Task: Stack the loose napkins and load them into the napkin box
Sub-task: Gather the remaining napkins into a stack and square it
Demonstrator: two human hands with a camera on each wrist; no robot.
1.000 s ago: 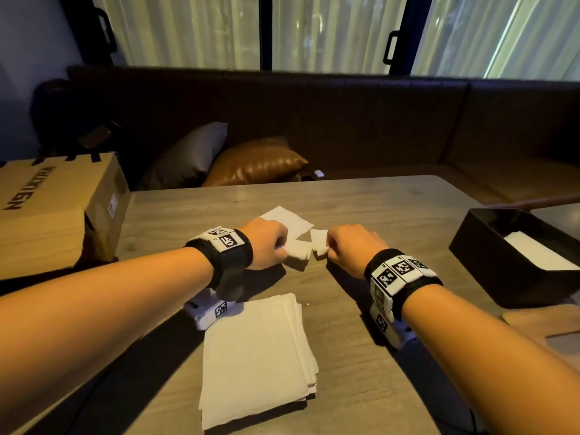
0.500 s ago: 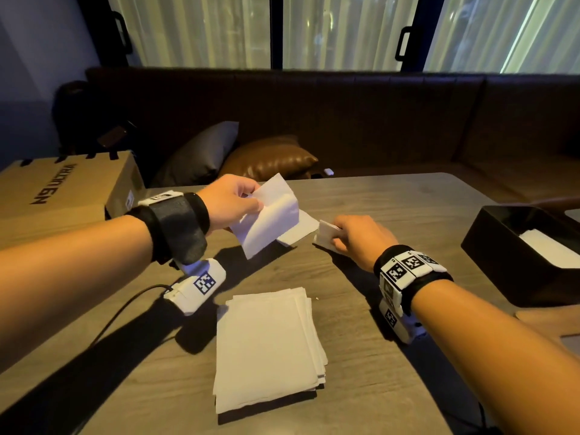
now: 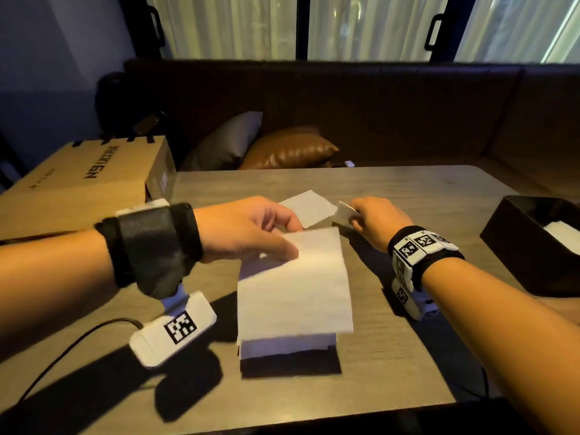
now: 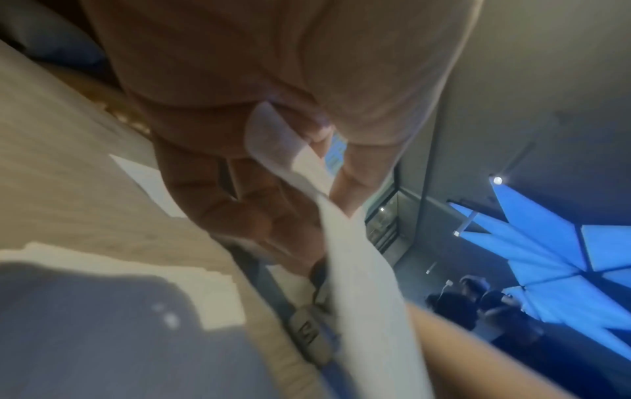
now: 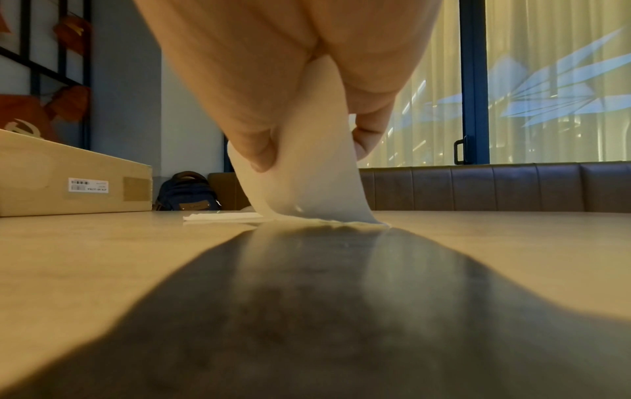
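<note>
Nearest, the napkin stack [image 3: 287,346] lies at 6 o'clock on the table [image 3: 408,356]. Above it the left hand [image 3: 248,229] pinches a hanging napkin [image 3: 295,287]. At 1 o'clock the right hand [image 3: 378,221] pinches another napkin [image 3: 343,211] (its lower edge on the table). A loose napkin [image 3: 309,207] lies at 12; the napkin box [image 3: 518,246] sits at 3.

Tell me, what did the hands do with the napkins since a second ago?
The left hand lifted one napkin and carried it back over the stack. The right hand still pinches its own napkin. Another napkin and the black box stayed put.
</note>
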